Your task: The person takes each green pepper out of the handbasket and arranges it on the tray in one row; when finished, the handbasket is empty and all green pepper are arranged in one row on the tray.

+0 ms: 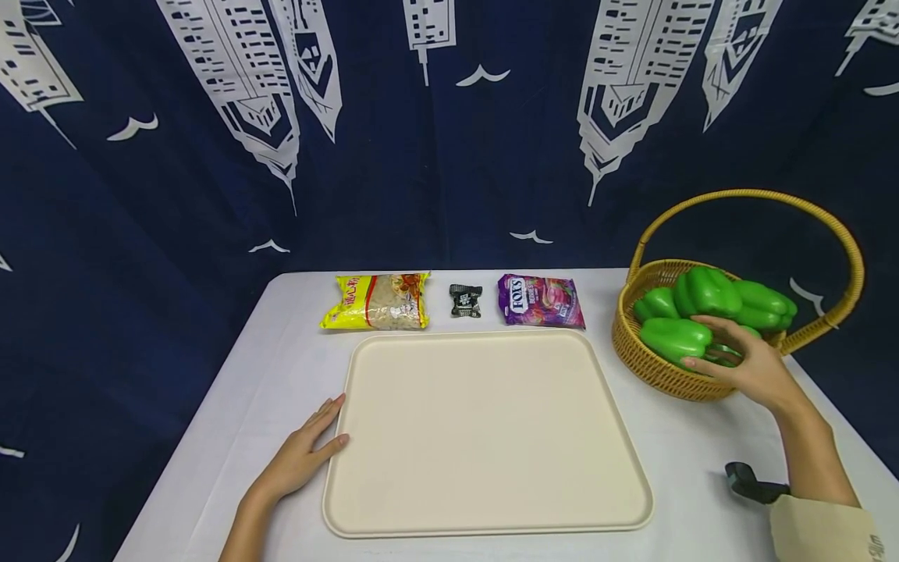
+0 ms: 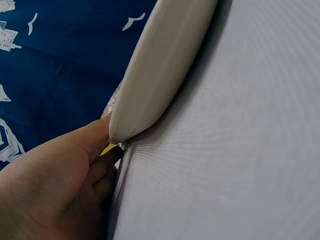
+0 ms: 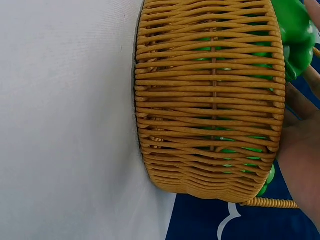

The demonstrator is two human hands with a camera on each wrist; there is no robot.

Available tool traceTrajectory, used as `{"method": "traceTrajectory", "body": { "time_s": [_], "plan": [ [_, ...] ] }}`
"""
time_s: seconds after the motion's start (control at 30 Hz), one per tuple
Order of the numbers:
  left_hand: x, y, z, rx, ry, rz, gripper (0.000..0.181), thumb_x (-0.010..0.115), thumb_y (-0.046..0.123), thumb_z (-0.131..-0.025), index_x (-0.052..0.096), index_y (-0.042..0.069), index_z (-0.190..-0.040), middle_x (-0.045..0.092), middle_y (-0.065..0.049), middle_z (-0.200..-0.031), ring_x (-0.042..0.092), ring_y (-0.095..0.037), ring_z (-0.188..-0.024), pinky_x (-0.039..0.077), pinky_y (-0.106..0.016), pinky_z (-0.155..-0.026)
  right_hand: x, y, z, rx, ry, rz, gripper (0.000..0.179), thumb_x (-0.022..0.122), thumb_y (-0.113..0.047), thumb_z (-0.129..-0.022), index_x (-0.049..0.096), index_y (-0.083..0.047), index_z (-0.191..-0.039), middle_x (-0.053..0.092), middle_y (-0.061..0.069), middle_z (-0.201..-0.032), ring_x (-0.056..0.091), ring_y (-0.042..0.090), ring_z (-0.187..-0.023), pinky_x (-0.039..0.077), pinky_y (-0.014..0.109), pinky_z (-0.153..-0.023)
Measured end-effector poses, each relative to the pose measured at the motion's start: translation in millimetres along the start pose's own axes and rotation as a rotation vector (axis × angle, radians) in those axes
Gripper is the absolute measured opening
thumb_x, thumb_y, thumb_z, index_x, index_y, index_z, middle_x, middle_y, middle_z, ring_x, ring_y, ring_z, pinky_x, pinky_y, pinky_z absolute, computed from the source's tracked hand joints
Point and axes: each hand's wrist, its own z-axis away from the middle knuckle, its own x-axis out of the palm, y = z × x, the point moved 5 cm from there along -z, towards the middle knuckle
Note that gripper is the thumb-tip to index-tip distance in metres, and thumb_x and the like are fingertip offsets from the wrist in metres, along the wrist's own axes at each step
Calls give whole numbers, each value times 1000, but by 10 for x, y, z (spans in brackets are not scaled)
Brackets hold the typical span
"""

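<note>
My right hand [image 1: 757, 367] reaches into a wicker basket [image 1: 653, 373], thumb and fingers bent around the stem end of a green bell pepper [image 1: 674, 339]. That pepper lies at the basket's near rim, among several other green bell peppers [image 1: 705, 290]. In the right wrist view the basket wall [image 3: 212, 105] hides part of the peppers, and the hand [image 3: 302, 145] shows at the right edge. At the left side of a cream tray [image 1: 492, 437], my left hand [image 1: 298, 460] rests with extended fingers, the fingertips touching its rim. The left wrist view shows the hand [image 2: 60, 175] at the tray's edge [image 2: 155, 75].
Behind the tray lie a yellow bag of food [image 1: 379, 303], a small black packet [image 1: 466, 301] and a purple candy bag [image 1: 541, 301]. The basket's tall handle [image 1: 751, 193] arches over it. A black strap piece [image 1: 751, 484] sits by the right wrist. A patterned blue cloth [image 1: 435, 172] hangs behind the table.
</note>
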Motion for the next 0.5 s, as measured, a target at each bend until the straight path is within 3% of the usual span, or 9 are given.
{"method": "traceTrajectory", "body": {
  "time_s": [0.07,0.23,0.33,0.4,0.47,0.5],
  "plan": [
    [0,2,0,2,-1,0,65,56,41,-90,32,17,-145,26,-15,-148,20,-34,-136,18,-59,-104,12,-7,-3,-12,2,-6,78,74,-25,-79,31,-12,-144,34,23,-137,46,32,-113,36,4,-72],
    [1,7,0,5,-3,-2,65,56,41,-90,32,16,-145,26,-15,-148,20,-34,-136,18,-60,-104,8,-35,6,-21,41,2,78,77,-24,-77,34,-14,-141,38,15,-131,40,-7,-93,36,3,-72],
    [2,3,3,5,-3,-3,65,56,41,-90,32,16,-145,26,-15,-148,20,-34,-136,18,-60,-104,-7,-89,2,-31,80,2,78,77,-24,-77,34,-20,-142,37,16,-133,44,5,-106,41,17,-89],
    [1,-1,3,4,-2,-1,65,56,41,-90,32,16,-145,26,-15,-148,20,-34,-136,18,-59,-104,-21,-152,-3,-58,101,-13,78,76,-22,-77,34,-21,-143,34,18,-137,41,24,-118,38,37,-99],
    [1,0,2,4,-2,1,65,56,41,-90,32,16,-145,26,-15,-148,20,-34,-136,18,-59,-104,-28,-218,-14,-85,115,-22,79,76,-19,-78,33,-23,-144,30,20,-140,33,41,-121,31,58,-98],
    [0,1,1,3,-2,2,65,56,41,-90,32,16,-145,26,-15,-148,20,-34,-136,18,-59,-105,-33,-251,-18,-95,120,-18,79,75,-18,-78,32,-24,-144,29,20,-141,32,43,-119,31,57,-99]
  ]
}}
